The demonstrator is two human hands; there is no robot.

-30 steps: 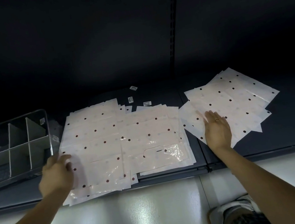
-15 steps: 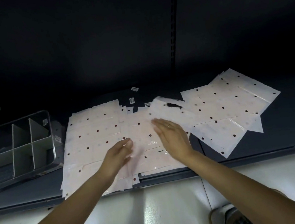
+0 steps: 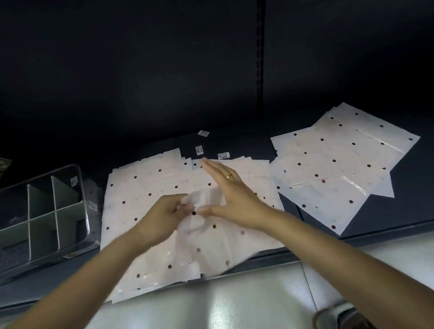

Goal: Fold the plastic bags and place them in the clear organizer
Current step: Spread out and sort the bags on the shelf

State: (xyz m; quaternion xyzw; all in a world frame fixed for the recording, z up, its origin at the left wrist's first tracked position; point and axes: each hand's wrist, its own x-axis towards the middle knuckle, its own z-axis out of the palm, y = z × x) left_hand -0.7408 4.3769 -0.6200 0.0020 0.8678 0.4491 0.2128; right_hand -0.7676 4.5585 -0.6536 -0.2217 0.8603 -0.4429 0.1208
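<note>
Dark shelf point(image 3: 234, 139) is running across the whole view, with pale glossy floor point(image 3: 204, 319) lying below its front edge. Big spread of white polka-dot plastic bags point(image 3: 143, 185) is lying flat on the shelf centre, front edge overhanging the shelf lip slightly. Second pile of dotted bags point(image 3: 349, 162) is sitting to the right, fanned out, just beside the main spread and apart from both hands. Clear organizer point(image 3: 81, 211) is standing at the left on the shelf, near the main spread's left edge, white dividers splitting it into compartments; contents too dim to tell. Both forearms are reaching in from the bottom corners. Top bag point(image 3: 212, 237) is lying over the centre of the main spread, its upper part crumpling up between the hands. Right hand point(image 3: 231, 193) is lying flat with fingers straight and spread wide, pressing on that bag, ring on one finger. Left hand point(image 3: 164, 216) is curling its fingers and pinching the bunched upper edge of the top bag, touching close to the right thumb. Shoes point(image 3: 344, 325) are showing at the bottom edge. Three small barcode labels point(image 3: 223, 155) are lying on the shelf behind the bags.
</note>
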